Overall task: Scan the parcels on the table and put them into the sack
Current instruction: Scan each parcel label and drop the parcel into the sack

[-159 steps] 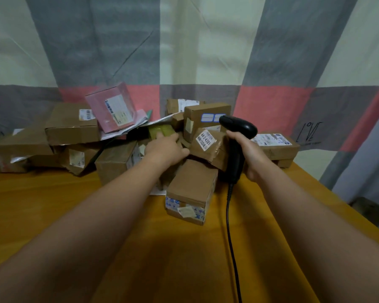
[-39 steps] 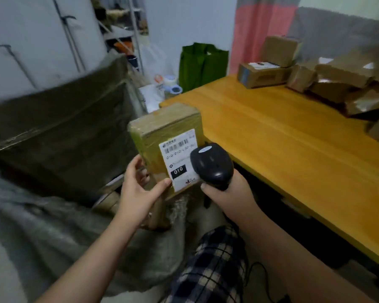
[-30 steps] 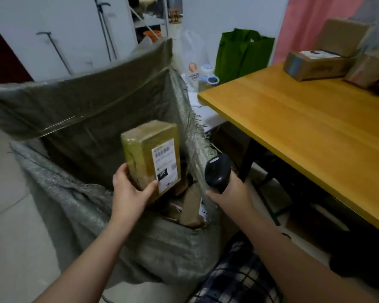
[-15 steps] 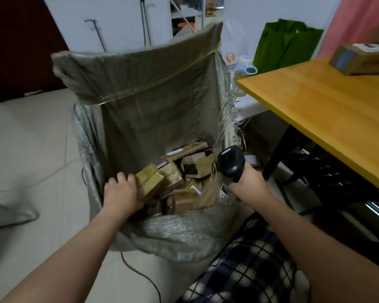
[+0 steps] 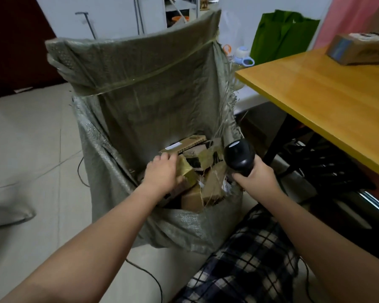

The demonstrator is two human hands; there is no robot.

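The grey-green woven sack stands open on the floor beside the table, with several brown parcels piled inside. My left hand reaches into it, fingers curled over the left end of a parcel wrapped in yellow-green tape that lies on the pile. At the sack's right rim my right hand grips the black barcode scanner, its head pointing up and away from me.
The yellow wooden table juts in from the right, and a brown parcel lies on its far end. Behind the sack are a green bag and a bottle. A black cable trails on the tiled floor.
I turned from the table to the sack. My left hand lowered the yellow-green parcel from above the rim onto the pile inside. The scanner stayed in my right hand.
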